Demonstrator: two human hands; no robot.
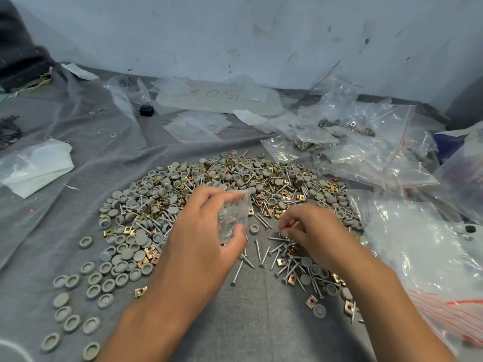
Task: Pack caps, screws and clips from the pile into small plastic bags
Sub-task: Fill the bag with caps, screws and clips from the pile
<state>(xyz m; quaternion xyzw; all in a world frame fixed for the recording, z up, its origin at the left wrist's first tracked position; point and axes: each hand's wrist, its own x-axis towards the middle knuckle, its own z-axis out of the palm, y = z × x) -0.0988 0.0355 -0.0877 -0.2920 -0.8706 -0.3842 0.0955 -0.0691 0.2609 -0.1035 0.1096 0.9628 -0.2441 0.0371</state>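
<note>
A wide pile [235,178] of grey round caps, silver screws and brass-coloured clips lies on a grey cloth. My left hand [206,231] holds a small clear plastic bag [234,212] above the near side of the pile, thumb below and fingers on top; a few parts show inside it. My right hand [311,231] hovers just right of the bag with its fingers curled, pinching what looks like a thin screw [290,227]. Loose screws [261,252] lie under and between the hands.
Filled and empty clear bags with red zip lines [366,142] are heaped at the right and back. Flat empty bags [196,126] lie behind the pile. Stray caps [78,309] dot the cloth at the near left. A white wall stands at the back.
</note>
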